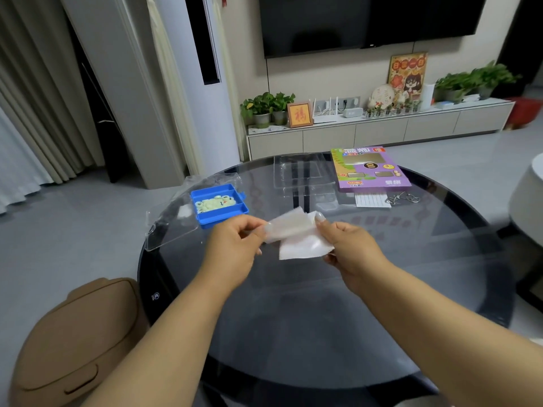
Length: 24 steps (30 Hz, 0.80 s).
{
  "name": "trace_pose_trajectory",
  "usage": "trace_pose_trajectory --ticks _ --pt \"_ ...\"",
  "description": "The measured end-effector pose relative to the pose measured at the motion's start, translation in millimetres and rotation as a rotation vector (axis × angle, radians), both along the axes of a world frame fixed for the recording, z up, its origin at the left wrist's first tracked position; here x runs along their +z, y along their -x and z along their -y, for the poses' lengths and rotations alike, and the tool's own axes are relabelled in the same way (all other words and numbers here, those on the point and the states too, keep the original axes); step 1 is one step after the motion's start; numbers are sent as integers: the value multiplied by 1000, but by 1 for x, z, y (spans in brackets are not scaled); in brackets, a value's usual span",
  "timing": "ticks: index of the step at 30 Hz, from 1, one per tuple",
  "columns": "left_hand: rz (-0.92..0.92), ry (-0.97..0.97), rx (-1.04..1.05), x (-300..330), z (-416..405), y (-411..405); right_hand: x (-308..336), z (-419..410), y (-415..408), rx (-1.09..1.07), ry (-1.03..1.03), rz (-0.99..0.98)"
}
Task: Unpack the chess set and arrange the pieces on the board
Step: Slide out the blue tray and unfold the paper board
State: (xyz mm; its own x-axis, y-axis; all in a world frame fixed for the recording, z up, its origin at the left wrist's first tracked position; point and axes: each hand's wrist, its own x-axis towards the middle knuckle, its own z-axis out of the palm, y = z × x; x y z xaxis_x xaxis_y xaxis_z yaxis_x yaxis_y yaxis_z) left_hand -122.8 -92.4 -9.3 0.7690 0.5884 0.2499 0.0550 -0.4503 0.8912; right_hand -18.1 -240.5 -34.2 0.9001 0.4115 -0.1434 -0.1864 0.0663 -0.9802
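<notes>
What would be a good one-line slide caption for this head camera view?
Both hands hold a folded white sheet above the glass table, beside a blue tray of pieces.

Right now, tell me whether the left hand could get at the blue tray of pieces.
Probably yes, once it lets go. The left hand is pinching the folded white sheet with the right hand. The blue tray lies open just beyond it on the glass table, with nothing between.

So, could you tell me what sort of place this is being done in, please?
Most likely a home living room: a wall-mounted television hangs above a low media cabinet lined with potted plants, and the person works at a round glass coffee table.
</notes>
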Motion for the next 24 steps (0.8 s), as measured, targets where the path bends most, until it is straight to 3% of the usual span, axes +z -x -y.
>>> trace_pose_trajectory --ticks 6,11,13,16,24 --pt "135 410 148 3 -1 4 -2 25 -4 107 101 114" --pt "175 938 153 6 1 5 7 32 -5 187 180 263" --pt "146 1060 138 4 -1 6 10 34 -7 199 284 344" --pt "98 1036 93 2 -2 6 16 36 -5 196 439 580" --pt "49 853 -35 -2 14 -3 21 30 12 138 328 809"
